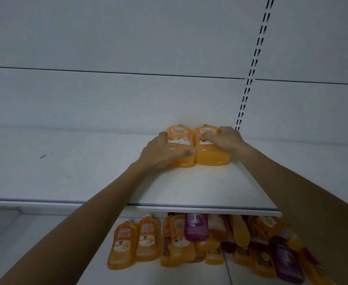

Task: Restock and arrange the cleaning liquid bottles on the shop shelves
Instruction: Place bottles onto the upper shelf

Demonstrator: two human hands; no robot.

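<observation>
2 orange bottles stand side by side at the back edge of the white shelf (189, 188), against the rear panel (127, 99) and touching each other. The left hand (164, 153) wraps the left orange bottle (184, 159), fingers around its far side and thumb across its front below the label. The right hand (224, 138) is closed on the right orange bottle (212, 155), fingers laid across its label and upper body. Both forearms reach in over the shelf's front edge. A slotted upright (253, 64) runs up the panel just right of the bottles. Below the shelf's front edge, on a lower surface, lies a heap of bottles (220, 243), mostly orange with a few purple, while 2 more orange bottles (136, 241) lie side by side at its left; the heap's right part is dim, so its count is unclear.
</observation>
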